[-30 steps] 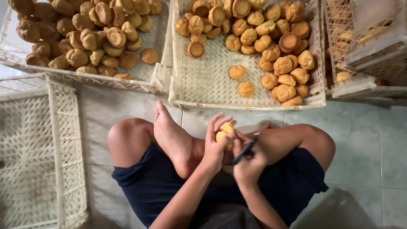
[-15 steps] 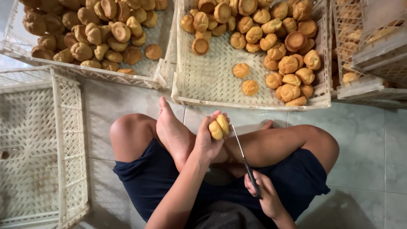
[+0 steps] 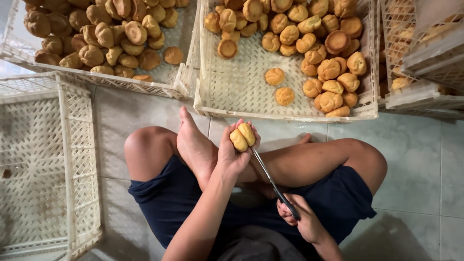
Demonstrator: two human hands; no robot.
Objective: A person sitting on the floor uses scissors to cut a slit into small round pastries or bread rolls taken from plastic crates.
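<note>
over crossed bare legs on a grey tile floor, the left hand is closed around a small golden bun, gripping it from below with the fingers curled up its sides. the bun is split into two lobes down a slit that runs up and slightly left; whether the cut goes all the way through is hard to make out. the right hand is closed on the dark handle of a thin knife, low by the lap, and its wrist is cut off at the bottom edge. the knife's long axis runs diagonally, handle at lower right, blade pointing up-left, its tip touching the underside of the bun; the very tip is hidden by the left palm. beyond the knees sits a white crate with buns heaped on its right side and two lying loose near the middle. another crate to the left is piled with darker buns, cut off at the top. stacked crates at far right are only partly visible, their contents unclear.
</note>
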